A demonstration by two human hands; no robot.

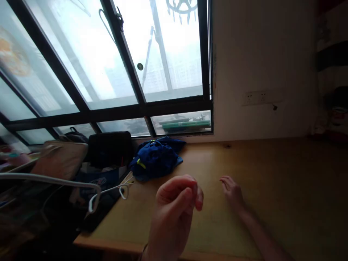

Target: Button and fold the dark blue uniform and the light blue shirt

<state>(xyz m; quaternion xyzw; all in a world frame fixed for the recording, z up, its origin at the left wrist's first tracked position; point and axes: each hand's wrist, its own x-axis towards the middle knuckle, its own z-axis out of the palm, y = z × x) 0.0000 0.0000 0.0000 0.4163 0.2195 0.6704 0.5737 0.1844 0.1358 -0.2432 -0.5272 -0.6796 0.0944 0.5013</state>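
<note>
My left hand (175,215) is raised in the middle foreground, above the wooden table (212,232). Its thumb and fingertips are pinched together; anything between them is too small or hidden to make out. Farther to the right, my right hand (232,191) is over the tabletop with its fingers pressed together and pointing left. Whatever its fingertips may hold does not show either. A gap separates the two hands. Behind my left hand lies a crumpled dark blue cloth item (156,157) with yellow-green marks, the nearest object to it.
Along the left edge are a white cable (123,190), a blue printed bag (98,185), a black case-like object (110,148) and a tan panel (61,157). A black-framed window (114,112) stands behind the table. Wall sockets (255,97) are at right.
</note>
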